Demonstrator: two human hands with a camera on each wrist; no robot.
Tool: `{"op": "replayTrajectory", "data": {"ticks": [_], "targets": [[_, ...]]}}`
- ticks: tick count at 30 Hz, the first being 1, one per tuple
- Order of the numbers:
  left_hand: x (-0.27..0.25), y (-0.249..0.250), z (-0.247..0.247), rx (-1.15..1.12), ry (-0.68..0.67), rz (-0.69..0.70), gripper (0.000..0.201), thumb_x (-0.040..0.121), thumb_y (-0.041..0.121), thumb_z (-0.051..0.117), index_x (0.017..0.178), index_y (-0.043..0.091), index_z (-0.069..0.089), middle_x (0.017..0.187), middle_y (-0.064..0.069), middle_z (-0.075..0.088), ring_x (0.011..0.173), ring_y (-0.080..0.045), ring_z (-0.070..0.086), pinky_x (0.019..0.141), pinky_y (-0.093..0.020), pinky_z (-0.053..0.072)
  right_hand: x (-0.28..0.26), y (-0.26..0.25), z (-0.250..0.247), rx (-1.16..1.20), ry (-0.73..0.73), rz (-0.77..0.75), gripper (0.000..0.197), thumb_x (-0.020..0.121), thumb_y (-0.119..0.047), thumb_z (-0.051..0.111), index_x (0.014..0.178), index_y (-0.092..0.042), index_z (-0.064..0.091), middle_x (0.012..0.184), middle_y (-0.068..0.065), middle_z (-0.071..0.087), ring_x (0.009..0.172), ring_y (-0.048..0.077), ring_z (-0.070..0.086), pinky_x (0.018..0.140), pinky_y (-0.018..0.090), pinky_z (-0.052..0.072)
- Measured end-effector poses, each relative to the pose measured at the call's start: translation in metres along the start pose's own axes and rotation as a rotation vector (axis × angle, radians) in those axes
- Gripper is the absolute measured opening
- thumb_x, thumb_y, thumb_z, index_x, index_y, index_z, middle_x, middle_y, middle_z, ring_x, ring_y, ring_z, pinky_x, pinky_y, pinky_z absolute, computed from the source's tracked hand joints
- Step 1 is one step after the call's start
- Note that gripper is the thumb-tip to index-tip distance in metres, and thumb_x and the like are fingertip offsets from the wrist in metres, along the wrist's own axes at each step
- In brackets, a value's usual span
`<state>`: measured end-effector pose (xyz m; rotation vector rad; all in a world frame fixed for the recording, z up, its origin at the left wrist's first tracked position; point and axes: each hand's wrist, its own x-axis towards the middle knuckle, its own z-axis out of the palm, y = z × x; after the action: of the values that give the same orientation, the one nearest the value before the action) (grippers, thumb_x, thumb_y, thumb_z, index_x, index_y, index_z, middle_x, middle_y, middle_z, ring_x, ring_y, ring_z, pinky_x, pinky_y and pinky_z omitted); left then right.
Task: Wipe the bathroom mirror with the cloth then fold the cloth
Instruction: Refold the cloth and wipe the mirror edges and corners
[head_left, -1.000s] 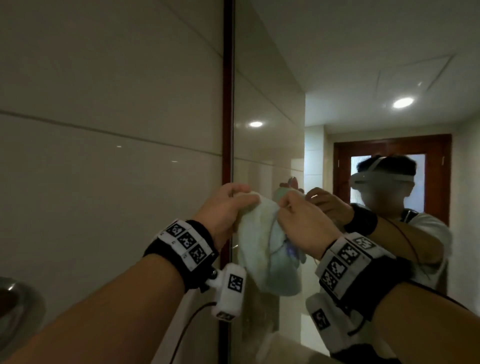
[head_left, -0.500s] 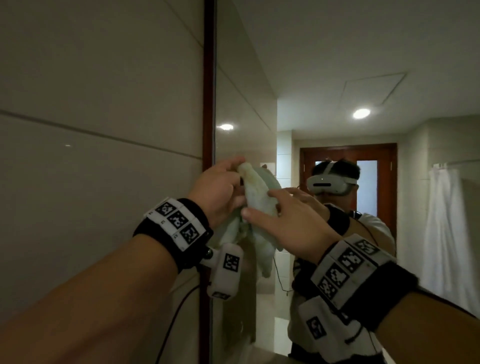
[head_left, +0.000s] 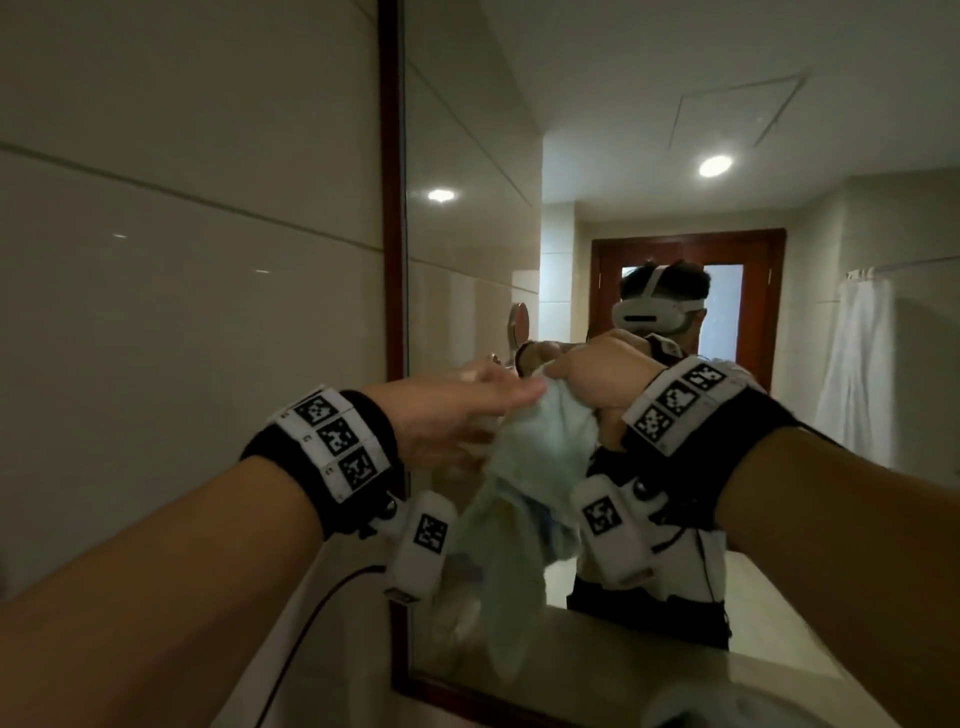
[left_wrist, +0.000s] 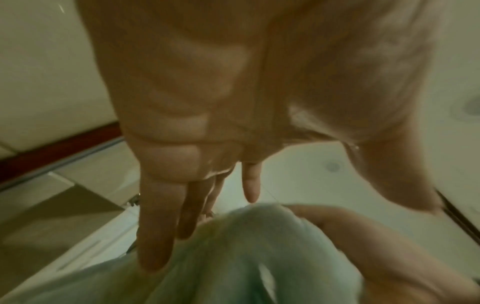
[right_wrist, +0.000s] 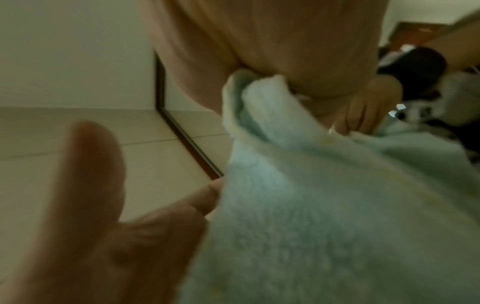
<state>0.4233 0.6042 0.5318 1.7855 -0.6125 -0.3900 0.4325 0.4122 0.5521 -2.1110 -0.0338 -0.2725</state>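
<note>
A pale green cloth (head_left: 524, 488) hangs bunched in front of the mirror (head_left: 623, 156), near its dark wooden left frame (head_left: 392, 208). My right hand (head_left: 597, 379) grips the top of the cloth (right_wrist: 311, 195) with curled fingers (right_wrist: 363, 107). My left hand (head_left: 488, 405) reaches in from the left. Its fingers (left_wrist: 155, 226) are straight, their tips touching the cloth (left_wrist: 259, 257), and its thumb is spread away. How much of the cloth touches the glass is hidden.
A tiled wall (head_left: 182, 260) runs along the left of the mirror. The mirror's bottom frame (head_left: 467, 696) is low in the view, with a pale counter edge (head_left: 779, 696) to its right. The glass reflects me, a door and a white hanging towel (head_left: 857, 364).
Both hands and the cloth have come down and rightward along the mirror. The left hand's fingers went from gripping the cloth to straight, and the right hand closed on its top.
</note>
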Motion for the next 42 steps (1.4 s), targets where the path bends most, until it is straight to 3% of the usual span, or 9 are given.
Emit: {"op": "replayTrajectory", "data": {"ticks": [3,6,11,16,21,29,34,39,42], "targets": [[-0.009,-0.009,0.025,0.404,0.079,0.053,0.065,0.08,0.036,0.083,0.137,0.029,0.053,0.124,-0.002,0.069,0.108,-0.021,0.07,0.091,-0.041,0.061,-0.03,-0.002,0.012,0.436,-0.146,0.116,0.009,0.09,-0.003,0.055,0.095,-0.006,0.062,0.116,0.02,0.064,0.103,0.032,0.065,0.101,0.048,0.049],[-0.018,-0.014,0.026,0.512,0.258,0.129,0.021,0.093,0.037,0.064,0.112,0.034,0.072,0.103,-0.001,0.077,0.092,-0.023,0.074,0.083,-0.046,0.062,-0.048,0.002,0.01,0.726,-0.26,0.147,0.035,0.09,0.004,0.055,0.123,0.011,0.051,0.12,0.029,0.065,0.107,0.039,0.067,0.098,0.052,0.051],[-0.034,-0.011,0.02,0.282,0.33,0.13,0.034,0.077,0.051,0.062,0.094,0.025,0.078,0.093,-0.004,0.078,0.087,-0.024,0.069,0.082,-0.042,0.056,-0.073,0.007,0.001,0.675,-0.306,0.075,0.037,0.088,0.007,0.06,0.125,0.005,0.057,0.116,0.019,0.069,0.103,0.028,0.07,0.09,0.039,0.057],[-0.051,0.003,0.021,0.249,0.329,0.091,0.04,0.096,0.04,0.061,0.107,0.004,0.075,0.111,-0.022,0.074,0.099,-0.033,0.071,0.102,-0.053,0.053,-0.084,0.016,-0.011,0.533,-0.222,0.116,0.017,0.095,-0.013,0.06,0.11,-0.006,0.063,0.071,0.004,0.064,0.056,0.01,0.054,0.059,0.026,0.052],[-0.058,0.004,0.025,0.218,0.34,0.02,0.035,0.103,0.031,0.056,0.111,0.002,0.073,0.104,-0.017,0.077,0.104,-0.034,0.073,0.098,-0.047,0.056,-0.102,0.017,-0.01,0.503,-0.168,0.041,0.016,0.098,-0.013,0.053,0.109,-0.008,0.063,0.104,0.017,0.071,0.094,0.037,0.072,0.089,0.054,0.055],[-0.067,0.005,0.014,0.41,0.367,0.023,0.041,0.101,0.04,0.053,0.091,0.004,0.071,0.084,-0.017,0.068,0.077,-0.028,0.06,0.075,-0.043,0.052,-0.102,0.006,0.001,0.516,-0.034,-0.047,0.025,0.09,-0.008,0.06,0.113,-0.002,0.065,0.101,0.014,0.075,0.096,0.035,0.069,0.089,0.045,0.057],[-0.072,0.011,0.007,0.371,0.46,0.009,0.034,0.103,0.038,0.053,0.098,0.013,0.076,0.099,-0.016,0.078,0.092,-0.034,0.075,0.083,-0.052,0.062,-0.098,0.004,0.0,-0.636,0.15,-0.419,0.024,0.081,-0.021,0.069,0.105,-0.023,0.068,0.101,-0.002,0.062,0.093,0.017,0.062,0.077,0.028,0.047],[-0.076,0.01,-0.001,0.292,0.5,-0.04,0.035,0.105,0.029,0.051,0.113,0.002,0.071,0.108,-0.022,0.075,0.094,-0.038,0.074,0.088,-0.053,0.06,-0.083,-0.013,-0.02,-0.583,0.323,-0.461,0.022,0.092,-0.043,0.053,0.082,-0.026,0.062,0.089,0.001,0.064,0.082,0.019,0.061,0.071,0.031,0.045],[-0.074,0.006,-0.009,0.153,0.559,-0.054,0.031,0.101,0.03,0.058,0.115,0.005,0.07,0.116,-0.017,0.072,0.097,-0.026,0.066,0.094,-0.044,0.056,-0.078,-0.023,-0.025,-0.59,0.292,-0.414,0.027,0.097,-0.036,0.044,0.093,-0.016,0.061,0.096,0.005,0.061,0.087,0.02,0.056,0.071,0.031,0.039]]}}
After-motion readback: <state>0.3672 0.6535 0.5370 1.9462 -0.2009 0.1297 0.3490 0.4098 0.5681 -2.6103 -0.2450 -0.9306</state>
